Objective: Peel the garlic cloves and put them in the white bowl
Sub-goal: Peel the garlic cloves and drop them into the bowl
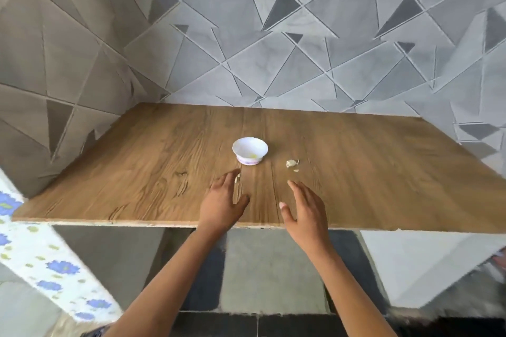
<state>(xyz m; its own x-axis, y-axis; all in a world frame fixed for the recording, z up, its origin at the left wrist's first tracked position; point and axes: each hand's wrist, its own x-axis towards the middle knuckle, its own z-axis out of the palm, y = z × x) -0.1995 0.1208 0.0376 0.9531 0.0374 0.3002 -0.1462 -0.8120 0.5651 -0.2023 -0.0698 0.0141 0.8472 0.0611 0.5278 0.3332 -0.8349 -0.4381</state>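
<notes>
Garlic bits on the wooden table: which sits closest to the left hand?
The small pale scrap at the fingertips of the left hand, in front of the small white bowl. The bigger pale garlic piece and tiny flake lie right of the bowl.

Soft, even daylight, perhaps from the right; left hand (223, 201) and right hand (305, 209) slightly blurred; edges bend.

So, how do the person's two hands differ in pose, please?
The left hand points at the small white bowl, the right hand at the pale garlic piece. The left hand's fingertips almost touch a tiny pale scrap; the right hand's stop short of the garlic. Both are open, empty.
</notes>
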